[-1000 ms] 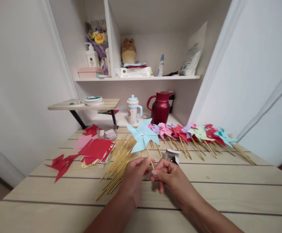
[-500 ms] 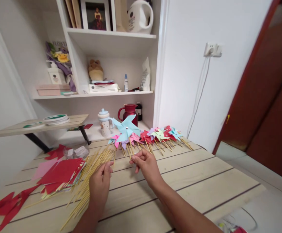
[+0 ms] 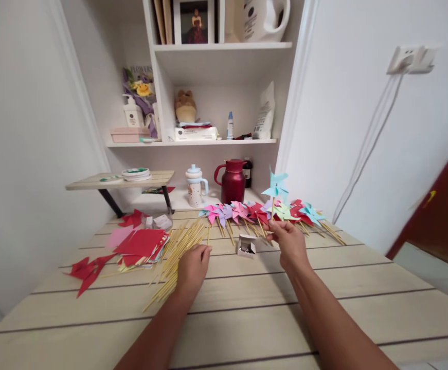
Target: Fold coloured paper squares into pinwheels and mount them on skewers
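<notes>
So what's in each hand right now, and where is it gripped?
The right hand pinches the light-blue paper pinwheel low on its wooden stick, upright. The left hand holds nothing; it rests on the loose bamboo skewers.

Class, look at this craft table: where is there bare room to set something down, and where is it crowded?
Bare: the near table planks below both hands, and the right side. Crowded: sticks, red paper and the pinwheel row.

— Bright?
— Yes, soft even daylight; faint shadows under the arms on the bench [image 3: 324,288].
— Sharp?
— Centre is. The edges bend and stretch, and the walls look pale, slightly washed out.
</notes>
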`<move>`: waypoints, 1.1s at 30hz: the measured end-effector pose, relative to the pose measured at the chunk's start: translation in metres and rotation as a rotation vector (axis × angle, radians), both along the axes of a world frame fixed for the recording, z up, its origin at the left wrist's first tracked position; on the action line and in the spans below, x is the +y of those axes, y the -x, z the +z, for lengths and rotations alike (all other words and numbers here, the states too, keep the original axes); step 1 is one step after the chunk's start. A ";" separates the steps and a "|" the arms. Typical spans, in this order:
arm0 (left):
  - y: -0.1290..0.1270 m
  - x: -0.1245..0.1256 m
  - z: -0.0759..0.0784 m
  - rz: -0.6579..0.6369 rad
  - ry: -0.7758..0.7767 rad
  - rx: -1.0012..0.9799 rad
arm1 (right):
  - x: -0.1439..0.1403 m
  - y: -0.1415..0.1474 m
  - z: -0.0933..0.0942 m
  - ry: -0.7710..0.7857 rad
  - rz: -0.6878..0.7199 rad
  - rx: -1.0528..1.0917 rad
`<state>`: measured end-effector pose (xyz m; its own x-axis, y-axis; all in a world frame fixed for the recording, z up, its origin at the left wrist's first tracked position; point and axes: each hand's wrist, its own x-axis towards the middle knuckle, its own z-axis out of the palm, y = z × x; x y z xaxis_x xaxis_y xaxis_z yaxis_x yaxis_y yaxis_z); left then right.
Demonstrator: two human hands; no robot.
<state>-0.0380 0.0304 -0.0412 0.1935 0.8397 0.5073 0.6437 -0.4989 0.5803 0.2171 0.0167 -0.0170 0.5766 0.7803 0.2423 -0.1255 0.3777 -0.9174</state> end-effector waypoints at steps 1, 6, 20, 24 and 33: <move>-0.002 -0.001 -0.001 -0.027 -0.010 0.027 | 0.003 -0.004 -0.004 0.006 -0.003 -0.004; -0.012 -0.005 -0.007 -0.125 -0.055 0.132 | 0.017 -0.010 -0.018 0.027 0.117 -0.064; -0.028 -0.027 -0.001 -0.201 -0.040 0.273 | 0.010 0.027 -0.017 0.131 0.503 -0.155; -0.046 -0.053 -0.003 -0.379 -0.027 0.363 | 0.006 0.027 -0.013 0.133 0.546 -0.136; -0.051 -0.050 -0.011 -0.297 0.188 0.236 | 0.011 0.024 -0.016 0.185 0.557 -0.126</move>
<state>0.0132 -0.0198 -0.0518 0.5339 0.8036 0.2630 0.6141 -0.5823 0.5327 0.1932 0.0275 -0.0327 0.0441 0.9925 0.1137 -0.1446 0.1190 -0.9823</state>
